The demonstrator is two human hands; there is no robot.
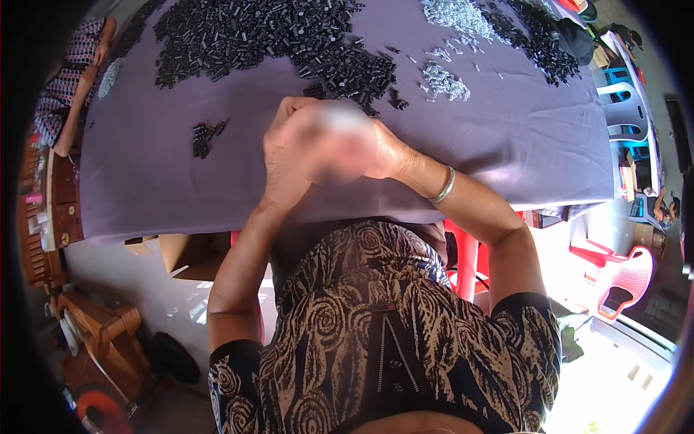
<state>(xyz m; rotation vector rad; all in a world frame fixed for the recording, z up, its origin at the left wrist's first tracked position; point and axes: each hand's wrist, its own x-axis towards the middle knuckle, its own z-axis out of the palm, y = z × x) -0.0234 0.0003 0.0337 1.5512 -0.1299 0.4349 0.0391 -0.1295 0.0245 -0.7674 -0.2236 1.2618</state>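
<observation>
My left hand (284, 148) and my right hand (388, 152) meet over the near part of the cloth-covered table (491, 145). A round blur covers the space where they come together, hiding whatever lies between them. The left hand's fingers look curled inward. Those of the right hand are lost in the blur. Just beyond my hands spreads a big heap of small black parts (246, 43), its lower tip reaching close to them. To the left lies a small cluster of similar black pieces (206, 139).
Small silvery pieces (444, 83) lie beyond my hands to the right, near another black heap (542, 50). Another person's arm (72, 112) rests by the left table edge. A red chair (622, 278) stands at right; an open cardboard box (191, 253) sits below the table.
</observation>
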